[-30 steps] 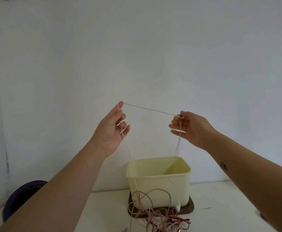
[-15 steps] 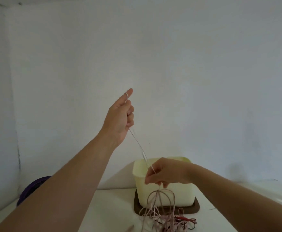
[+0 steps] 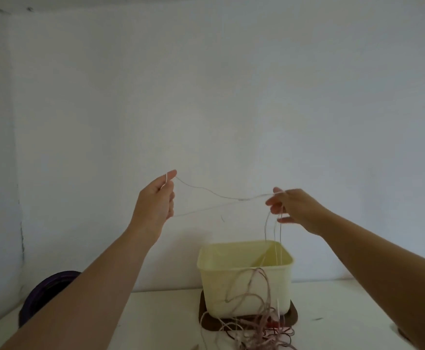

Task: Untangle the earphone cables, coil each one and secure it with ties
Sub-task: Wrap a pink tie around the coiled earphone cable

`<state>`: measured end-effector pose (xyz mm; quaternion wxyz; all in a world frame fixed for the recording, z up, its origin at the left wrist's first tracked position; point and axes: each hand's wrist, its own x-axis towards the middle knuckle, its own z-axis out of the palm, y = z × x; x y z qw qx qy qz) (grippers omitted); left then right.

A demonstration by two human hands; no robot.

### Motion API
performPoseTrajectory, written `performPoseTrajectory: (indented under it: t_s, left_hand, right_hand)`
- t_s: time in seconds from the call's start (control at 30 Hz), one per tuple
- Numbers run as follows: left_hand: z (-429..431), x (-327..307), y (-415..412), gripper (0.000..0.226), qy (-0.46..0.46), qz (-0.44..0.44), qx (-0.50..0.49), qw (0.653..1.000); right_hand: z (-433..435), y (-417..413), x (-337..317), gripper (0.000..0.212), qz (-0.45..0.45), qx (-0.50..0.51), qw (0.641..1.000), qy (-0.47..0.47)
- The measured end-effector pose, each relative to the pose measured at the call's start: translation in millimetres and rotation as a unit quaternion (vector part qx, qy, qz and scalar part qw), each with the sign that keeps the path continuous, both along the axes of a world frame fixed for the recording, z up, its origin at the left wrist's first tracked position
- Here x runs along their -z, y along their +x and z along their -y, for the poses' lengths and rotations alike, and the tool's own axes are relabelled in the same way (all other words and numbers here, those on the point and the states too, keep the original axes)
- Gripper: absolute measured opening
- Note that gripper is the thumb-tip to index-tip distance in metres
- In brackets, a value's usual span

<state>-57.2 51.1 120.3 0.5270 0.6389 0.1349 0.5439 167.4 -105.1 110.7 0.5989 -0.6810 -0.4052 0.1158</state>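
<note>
— Where are the hands on your feed?

— I've got both raised in front of the wall [image 3: 231, 97], mid-frame. The left hand [image 3: 155, 200] sits left of centre with its fingers curled, pinching the earphone cable [image 3: 219, 196] between thumb and forefinger; a loop of it lies over the forefinger.

— And the other one?

— The right hand [image 3: 296, 208] is right of centre, slightly lower. Its fingers are parted and only lightly bent, with the cable running across them. I can't tell whether any of them is pinching it.

— Where does the cable go?

— Two slack strands sag between the hands. From the right hand, more strands drop straight down in front of the cream tub [image 3: 244, 289], into the tangle of cables [image 3: 254, 329] on the table [image 3: 161, 322] at the bottom centre.

— Anything else?

— The tub stands on a brown lid [image 3: 293, 318]. A purple ring [image 3: 43, 291] shows at the lower left, partly behind the left forearm.
</note>
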Motion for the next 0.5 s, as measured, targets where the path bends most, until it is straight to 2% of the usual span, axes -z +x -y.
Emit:
performPoseTrajectory:
  t_s: [0.1, 0.2, 0.3, 0.5]
  left_hand:
    - [1.5, 1.8, 1.1, 0.028, 0.006, -0.005, 0.005, 1.0]
    - [1.1, 3.0, 1.2, 0.028, 0.019, -0.016, 0.0, 1.0]
    - [-5.6, 6.1, -0.7, 0.028, 0.032, -0.035, -0.022, 0.999]
    - [-17.3, 14.3, -15.4, 0.025, 0.044, -0.067, -0.059, 0.995]
  right_hand:
    - [-1.9, -9.3, -18.6, 0.033, -0.017, -0.005, 0.991, 0.134]
    - [-4.9, -18.1, -37.2, 0.029, 0.082, 0.043, 0.976, 0.197]
    - [-6.2, -30.6, -52.4, 0.028, 0.113, -0.002, 0.97, 0.213]
    - [-17.6, -63.5, -70.4, 0.031, 0.149, -0.074, 0.969, 0.182]
